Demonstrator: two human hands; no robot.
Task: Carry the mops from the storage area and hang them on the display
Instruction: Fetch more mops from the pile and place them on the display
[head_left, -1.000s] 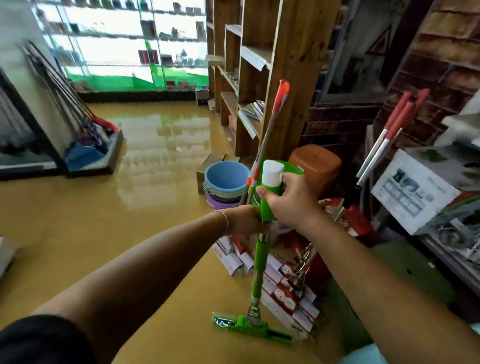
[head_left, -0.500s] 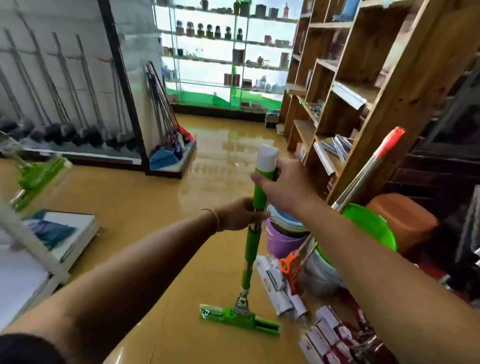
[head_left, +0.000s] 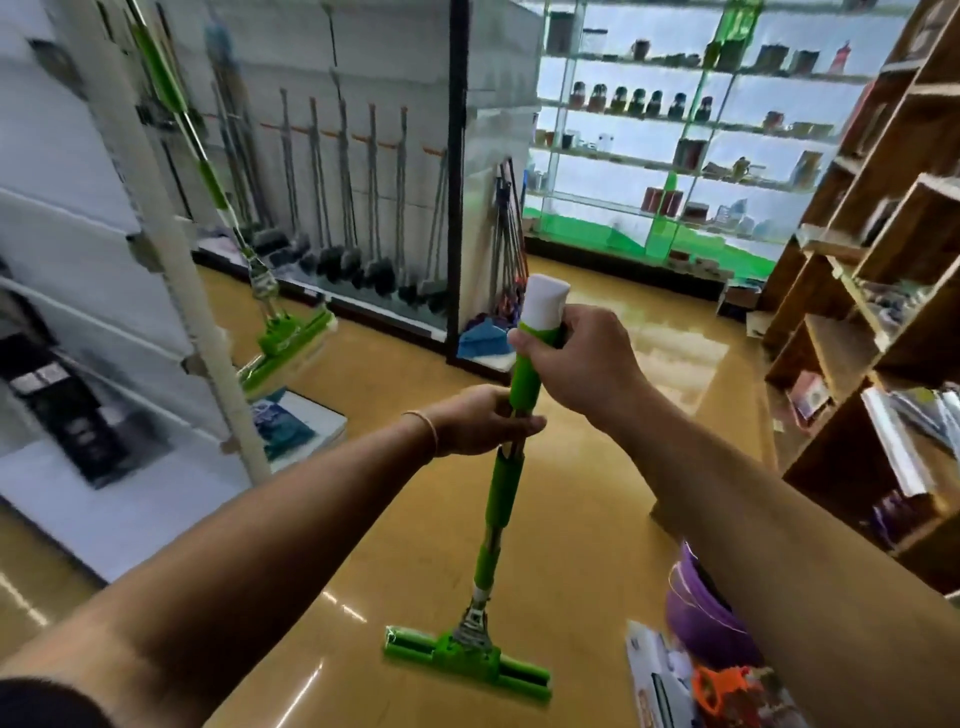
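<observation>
Mop (head_left: 503, 488), green with a white cap, stands nearly upright mid-frame over a glossy tan floor (head_left: 582, 519); whether its flat head touches the floor cannot be told. Compared with half a second earlier, the view has swung left: the wall display (head_left: 363, 171), hung with a row of dark-headed mops, now fills the upper left, and a second green mop (head_left: 270, 312) hangs there in plain sight. Wooden shelves (head_left: 883, 270) have slid to the right edge, and glass shelves (head_left: 675, 135) of small goods sit brighter at the back. A purple basin (head_left: 691, 613) shows at lower right. The right hand (head_left: 576, 364) grips the handle just under the cap, as before. The left hand (head_left: 480, 423), a thin band at its wrist, grips the pole just below. No writing can be read; the labels are blurred.
</observation>
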